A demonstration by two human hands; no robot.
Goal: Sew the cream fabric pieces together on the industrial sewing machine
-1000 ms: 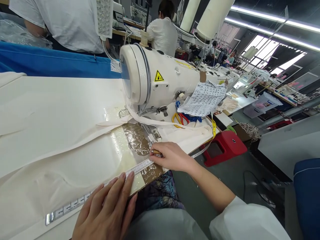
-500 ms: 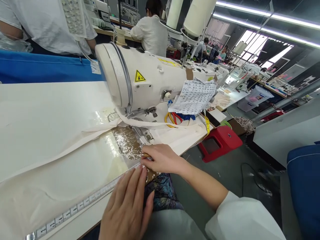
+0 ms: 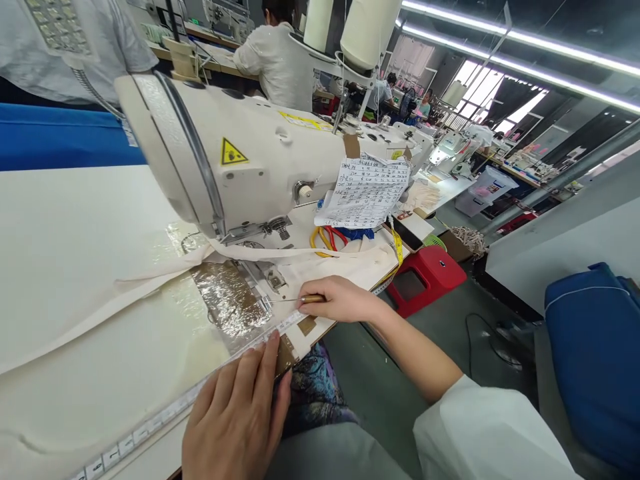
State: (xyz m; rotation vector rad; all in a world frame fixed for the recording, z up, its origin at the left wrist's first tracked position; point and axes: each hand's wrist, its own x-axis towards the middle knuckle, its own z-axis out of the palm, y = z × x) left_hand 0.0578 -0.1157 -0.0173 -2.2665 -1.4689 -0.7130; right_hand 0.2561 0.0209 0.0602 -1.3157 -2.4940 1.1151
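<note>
A: What is the right hand (image 3: 335, 300) grasping?

B: A thin tool with a wooden handle (image 3: 314, 299). The thumb and fingers are closed round the handle, and the slender metal shaft points left, toward the brown patch under clear plastic (image 3: 231, 297).

A: Does its tip touch anything?

B: It is too fine to be sure; it ends near the patch's right edge, and contact cannot be told.

A: And the left hand (image 3: 237, 407)?

B: Palm down, its fingers stretched out side by side and clasping nothing. The fingertips rest on the measuring strip (image 3: 141, 433), which runs along the front edge of the white table (image 3: 75, 220). The strip's far end reaches just below the right hand.

A: What stands behind the hands?

B: The sewing machine (image 3: 265, 147), with a handwritten sheet (image 3: 367, 193) hanging from its arm. A long cream cloth band (image 3: 280, 254) crosses the table beneath the machine's head, beyond the tool.

A: Anything farther right?

B: Yellow and red handles (image 3: 320, 240) lie under the sheet, a dark phone (image 3: 407, 233) is near the table's corner, and a red stool (image 3: 430, 280) stands below it.
</note>
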